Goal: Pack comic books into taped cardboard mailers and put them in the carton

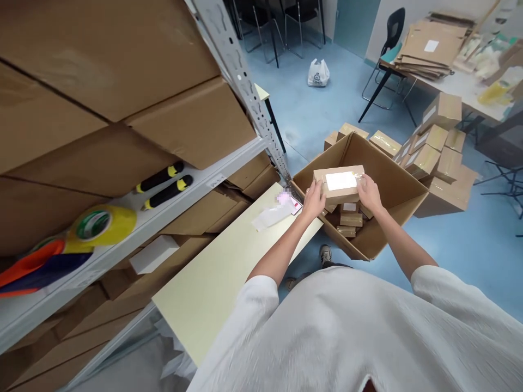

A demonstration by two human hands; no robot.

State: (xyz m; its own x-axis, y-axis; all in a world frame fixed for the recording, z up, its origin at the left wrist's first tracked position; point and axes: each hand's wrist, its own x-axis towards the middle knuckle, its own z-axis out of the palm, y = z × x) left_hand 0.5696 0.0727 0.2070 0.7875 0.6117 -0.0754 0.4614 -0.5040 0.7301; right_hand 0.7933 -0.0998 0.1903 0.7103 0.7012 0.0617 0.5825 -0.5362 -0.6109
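Between my two hands is a small cardboard box [340, 195] with a white label on its upper face. My left hand [314, 200] grips its left end, and my right hand [369, 194] grips the right end. The box is held above a large open carton [392, 218]. Inside that carton lie several smaller taped boxes [350, 219], partly hidden by the held box. Left of my left hand, a phone [297, 206] and a whitish strip of paper or film [273, 215] rest on a pale table [212, 272].
A metal shelf [241, 147] on the left bears large cartons, yellow tape [102, 226] and two black-and-yellow cutters [168, 190]. Several taped boxes [435, 152] are stacked beyond the open carton. A white plastic bag [318, 73] sits on the floor. Flattened cardboard [429, 49] covers part of another table.
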